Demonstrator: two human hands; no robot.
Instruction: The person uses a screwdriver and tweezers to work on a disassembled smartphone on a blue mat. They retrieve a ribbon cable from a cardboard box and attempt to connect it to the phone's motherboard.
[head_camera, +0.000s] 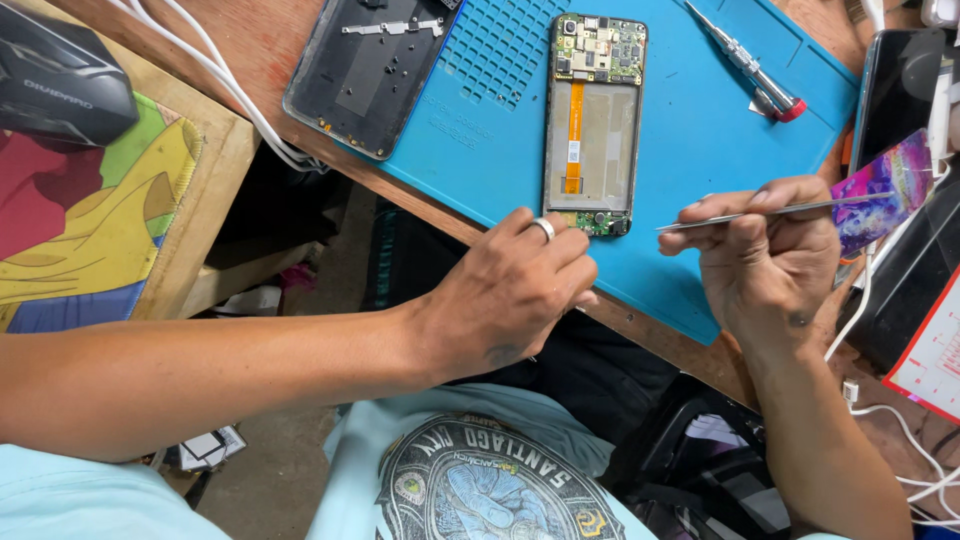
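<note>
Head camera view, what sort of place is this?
Likely a phone repair bench: an opened phone lies on a blue work mat, a screwdriver beside it, and the right hand holds metal tweezers.

Two bare hands, fingers curled

Left hand (510, 290) loosely closed, ring on one finger; right hand (765, 250), just beside it, pinches shut.

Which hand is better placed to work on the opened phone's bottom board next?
Right hand: it holds the metal tweezers, tips aimed at the opened phone. Left hand holds no tool that shows.
</note>
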